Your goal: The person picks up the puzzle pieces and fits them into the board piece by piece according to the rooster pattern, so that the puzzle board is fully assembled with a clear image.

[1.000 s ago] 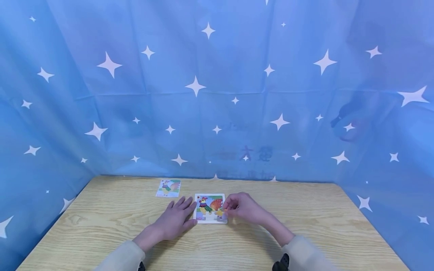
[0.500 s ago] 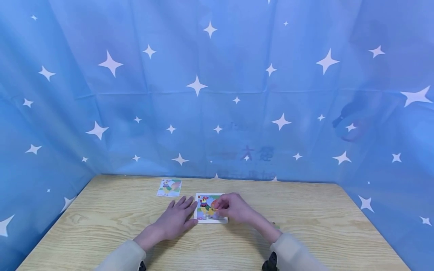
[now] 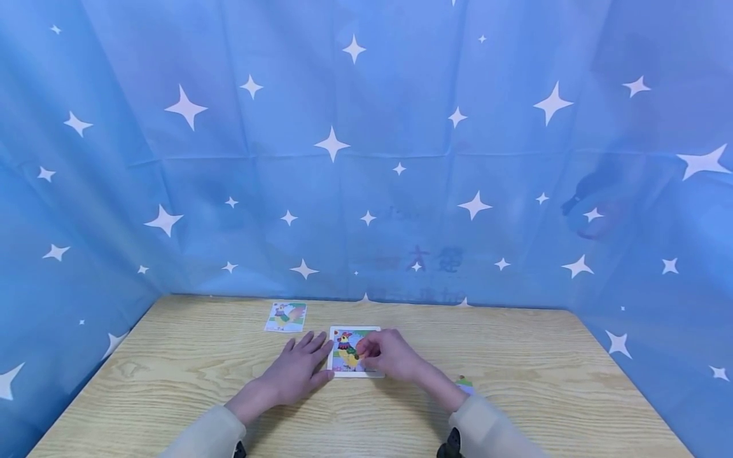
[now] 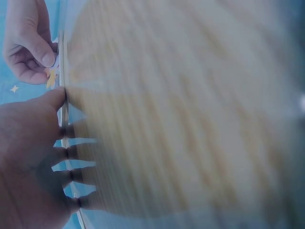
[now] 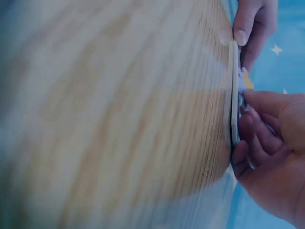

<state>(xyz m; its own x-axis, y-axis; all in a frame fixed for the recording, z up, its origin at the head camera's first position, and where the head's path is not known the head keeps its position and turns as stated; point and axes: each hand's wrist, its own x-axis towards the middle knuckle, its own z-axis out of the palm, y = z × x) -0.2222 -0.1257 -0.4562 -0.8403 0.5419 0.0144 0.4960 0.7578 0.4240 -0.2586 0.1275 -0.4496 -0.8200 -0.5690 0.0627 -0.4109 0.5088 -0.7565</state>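
Observation:
A jigsaw puzzle (image 3: 347, 341) of a rooster lies in a white-rimmed tray (image 3: 357, 374) at the middle of the table. My left hand (image 3: 296, 376) lies with fingers spread on the table, thumb and fingertips at the tray's left edge. Over the lower middle of the picture, my right hand (image 3: 392, 355) pinches a puzzle piece between thumb and fingers. In the left wrist view this yellow piece (image 4: 51, 78) stands tilted up from the tray. The right wrist view shows its yellow part (image 5: 247, 80) beyond my right thumb. My right fingers hide the right part of the picture.
A paper picture card (image 3: 286, 317) with the same rooster lies behind my left hand. A loose puzzle piece (image 3: 464, 385), green and blue, lies beside my right wrist, partly covered by the arm. A blue star-patterned curtain (image 3: 366, 191) hangs behind the wooden table (image 3: 189, 356).
My right hand has moved left over the tray, bringing the yellow piece from the right side to the pale gap at lower middle. The loose piece by my wrist has come into view.

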